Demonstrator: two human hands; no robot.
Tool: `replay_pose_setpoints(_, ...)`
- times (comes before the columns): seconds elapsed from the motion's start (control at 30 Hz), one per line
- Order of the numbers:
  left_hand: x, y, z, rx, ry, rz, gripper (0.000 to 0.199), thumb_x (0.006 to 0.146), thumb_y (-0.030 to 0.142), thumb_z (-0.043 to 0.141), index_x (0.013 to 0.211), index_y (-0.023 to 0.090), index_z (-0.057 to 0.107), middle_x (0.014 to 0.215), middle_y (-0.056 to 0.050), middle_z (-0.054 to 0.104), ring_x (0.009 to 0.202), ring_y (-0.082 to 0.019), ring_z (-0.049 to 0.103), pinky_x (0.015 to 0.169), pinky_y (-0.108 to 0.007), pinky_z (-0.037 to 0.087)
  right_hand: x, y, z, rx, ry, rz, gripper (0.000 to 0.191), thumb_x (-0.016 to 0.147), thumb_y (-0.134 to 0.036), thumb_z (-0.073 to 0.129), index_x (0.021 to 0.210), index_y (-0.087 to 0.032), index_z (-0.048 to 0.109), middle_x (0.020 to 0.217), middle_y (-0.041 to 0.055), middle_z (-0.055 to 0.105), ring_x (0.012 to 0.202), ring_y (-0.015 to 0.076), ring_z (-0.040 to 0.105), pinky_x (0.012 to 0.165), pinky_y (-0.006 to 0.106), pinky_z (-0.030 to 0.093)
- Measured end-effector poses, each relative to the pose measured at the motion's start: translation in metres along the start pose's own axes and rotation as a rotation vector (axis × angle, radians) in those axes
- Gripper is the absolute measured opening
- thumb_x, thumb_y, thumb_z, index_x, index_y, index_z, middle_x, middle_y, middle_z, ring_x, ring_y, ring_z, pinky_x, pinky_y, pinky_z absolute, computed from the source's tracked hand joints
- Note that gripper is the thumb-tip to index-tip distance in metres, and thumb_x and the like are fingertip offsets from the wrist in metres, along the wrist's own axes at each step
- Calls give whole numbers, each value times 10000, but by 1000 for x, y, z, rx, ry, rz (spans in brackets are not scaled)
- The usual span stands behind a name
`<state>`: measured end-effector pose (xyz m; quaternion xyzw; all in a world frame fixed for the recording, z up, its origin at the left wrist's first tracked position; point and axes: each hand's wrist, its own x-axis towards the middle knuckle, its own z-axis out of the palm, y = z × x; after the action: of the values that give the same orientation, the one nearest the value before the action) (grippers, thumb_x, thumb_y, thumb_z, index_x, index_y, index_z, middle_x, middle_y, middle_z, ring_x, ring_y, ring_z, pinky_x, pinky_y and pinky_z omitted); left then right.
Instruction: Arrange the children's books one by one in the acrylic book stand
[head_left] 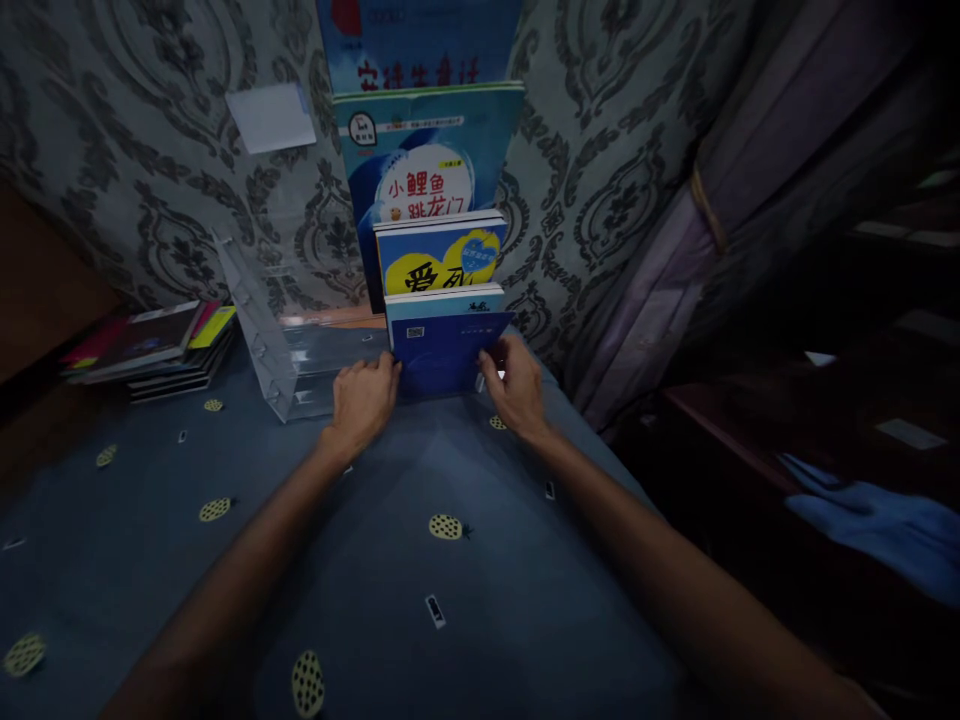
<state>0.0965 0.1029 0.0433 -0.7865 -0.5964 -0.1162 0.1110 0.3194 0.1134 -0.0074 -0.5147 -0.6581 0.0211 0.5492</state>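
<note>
One dark-blue book (450,355) stands nearest me; my left hand (365,398) grips its left edge, my right hand (517,385) its right edge.

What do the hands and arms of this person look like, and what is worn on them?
The left hand and right hand are bare, without gloves. The left forearm and right forearm show no sleeves, watch or bracelet. The picture is too dim to rule out small rings.
</note>
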Motion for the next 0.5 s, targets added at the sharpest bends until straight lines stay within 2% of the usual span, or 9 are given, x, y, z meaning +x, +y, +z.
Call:
replay_pose_setpoints(0.13, 0, 1, -1, 16, -30, -18, 366, 1064, 330, 307, 1114, 146, 620, 969, -171, 753, 978, -308, 714, 806, -375, 487, -1, -2, 1, 52, 8, 57, 179, 951, -332, 522, 1093, -223, 533, 952, 77, 651, 805, 226, 626, 743, 396, 547)
replay_pose_setpoints(0.23, 1, 2, -3, 13, -52, -25, 374, 1065, 330, 295, 1123, 139, 612, 959, -180, 749, 957, -324, 723, 785, -384, 493, -1, -2, 1, 48, 20, 48, 243, 955, -307, 518, 1178, -213, 537, 989, 91, 662, 811, 222, 639, 753, 398, 555)
replay_pose_setpoints(0.5, 1, 3, -7, -2, -92, -41, 356, 1067, 340, 295, 1130, 147, 587, 965, -168, 754, 937, -299, 735, 734, -336, 498, -2, 2, 2, 12, 31, -27, 266, 993, -297, 444, 1184, -218, 611, 1068, 117, 665, 954, 265, 651, 839, 451, 553)
